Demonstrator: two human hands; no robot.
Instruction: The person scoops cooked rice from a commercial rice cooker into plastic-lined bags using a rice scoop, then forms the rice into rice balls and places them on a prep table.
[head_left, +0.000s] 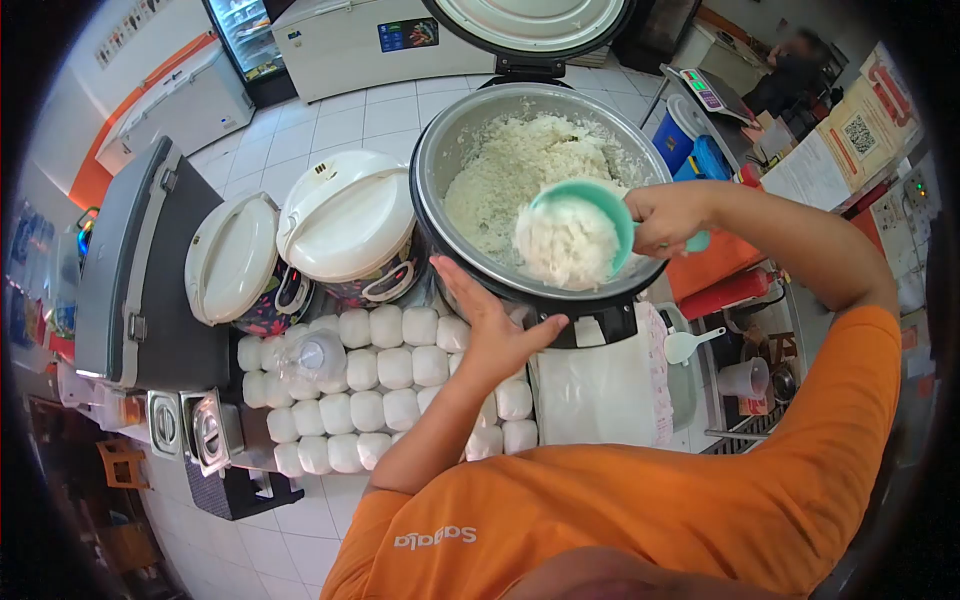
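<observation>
Holding the green scoop [625,228]: right hand [668,218], fingers curled closed around its handle. Clock positions read about the pot [432,180], 12 pointing away from the wearer.

Scoop is over the pot's 5 o'clock side, heaped with white rice [568,240]; the heap is slightly blurred. More rice lies in the pot, reaching up the wall in loose grains toward 12. Contact between scoop and rim: cannot tell.

Left hand [495,325] is empty, palm down at the pot's outer side, 7 o'clock; thumb spread wide from the fingers, pinching nothing. Firmness of contact there cannot be judged.

Surroundings: pot lid [535,22] stands open at 12. Two white-lidded containers [345,225] sit side by side at 8 to 9, a grey cooler [140,290] beyond them. Rows of white rounded packs [395,368] lie at 7, a clear plastic cup [318,355] on top. Plastic sheets [595,395] lie at 5 to 6; a white ladle [682,346] at 4 to 5; a digital scale [704,92] at 2.
</observation>
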